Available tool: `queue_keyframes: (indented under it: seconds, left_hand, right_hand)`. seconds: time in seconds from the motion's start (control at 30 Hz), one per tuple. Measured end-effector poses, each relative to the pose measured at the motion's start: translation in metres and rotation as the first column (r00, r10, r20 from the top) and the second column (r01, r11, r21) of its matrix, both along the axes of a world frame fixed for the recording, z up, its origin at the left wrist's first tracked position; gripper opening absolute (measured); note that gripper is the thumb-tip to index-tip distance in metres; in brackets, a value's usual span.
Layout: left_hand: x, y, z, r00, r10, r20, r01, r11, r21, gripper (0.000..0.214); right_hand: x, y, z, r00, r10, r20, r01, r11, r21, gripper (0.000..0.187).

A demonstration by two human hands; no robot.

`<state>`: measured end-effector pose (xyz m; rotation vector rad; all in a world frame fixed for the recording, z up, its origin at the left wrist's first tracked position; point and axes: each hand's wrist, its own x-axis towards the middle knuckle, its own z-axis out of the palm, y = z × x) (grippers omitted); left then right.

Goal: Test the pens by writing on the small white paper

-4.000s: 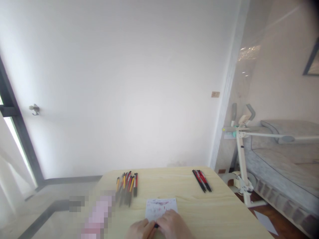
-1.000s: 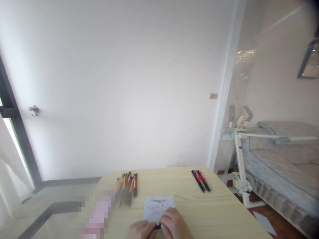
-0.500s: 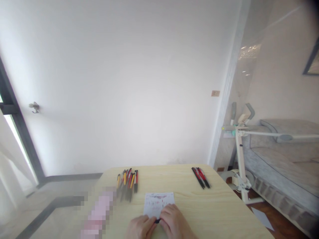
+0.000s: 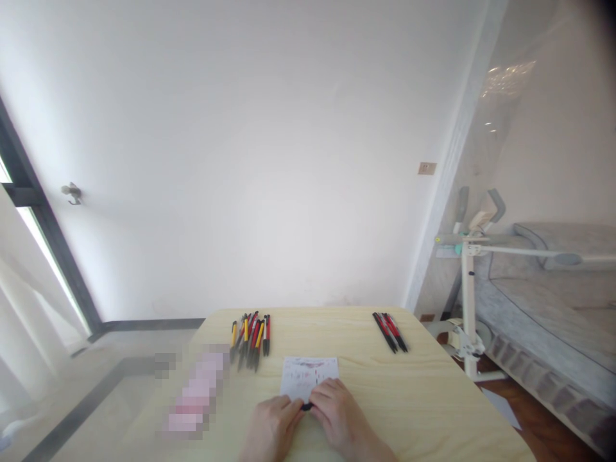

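Observation:
Between my two hands, at the near edge of the paper, is a small black pen-like piece (image 4: 307,406), mostly covered by fingers. My left hand (image 4: 274,423) is closed, its thumb and fingers pinching the left end. From the other side my right hand (image 4: 339,414) pinches the right end, its fingers curled over the paper's lower right corner. The white printed sheet (image 4: 308,372) lies flat on the table, with dark and reddish marks on it. What the fingers cover of the piece cannot be made out.
Several pens (image 4: 250,337) in red, yellow and black lie grouped at the back left of the wooden table (image 4: 409,410). A few red and black pens (image 4: 391,332) lie at the back right. A blurred pink item (image 4: 197,391) is at the left edge. Exercise equipment (image 4: 468,301) stands right.
The view has tilted down slightly, so the table and everything on it sit higher in the picture. Both hands keep their pinch on the black piece at the paper's near edge.

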<state>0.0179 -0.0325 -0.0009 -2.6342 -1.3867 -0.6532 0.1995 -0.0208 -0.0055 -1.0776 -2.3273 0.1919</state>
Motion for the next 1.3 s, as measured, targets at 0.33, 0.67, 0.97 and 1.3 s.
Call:
queue_keyframes:
  seconds: [0.33,0.67,0.97,1.3]
  left_hand:
    - [0.0,-0.001,0.003,0.999,0.011,0.053,-0.009,0.999,-0.036,0.019]
    - [-0.008,0.006,-0.006,0.824,0.146,0.548,-0.081,0.987,-0.141,0.042]
    - [-0.018,0.019,-0.008,0.415,0.404,0.815,0.116,0.865,-0.488,0.037]
    - [-0.017,0.017,-0.001,0.377,0.436,0.817,0.292,0.781,-0.552,0.034]
  right_hand:
    - [0.001,-0.005,0.006,0.999,-0.001,-0.052,0.001,1.0,-0.008,0.011]
    - [0.006,-0.005,0.012,0.966,-0.083,-0.244,0.061,0.993,-0.097,0.013]
    - [0.012,0.0,0.011,0.884,-0.14,-0.446,0.052,0.978,-0.204,0.026]
    - [0.013,-0.003,0.017,0.896,-0.094,-0.433,-0.024,0.966,-0.259,0.034]
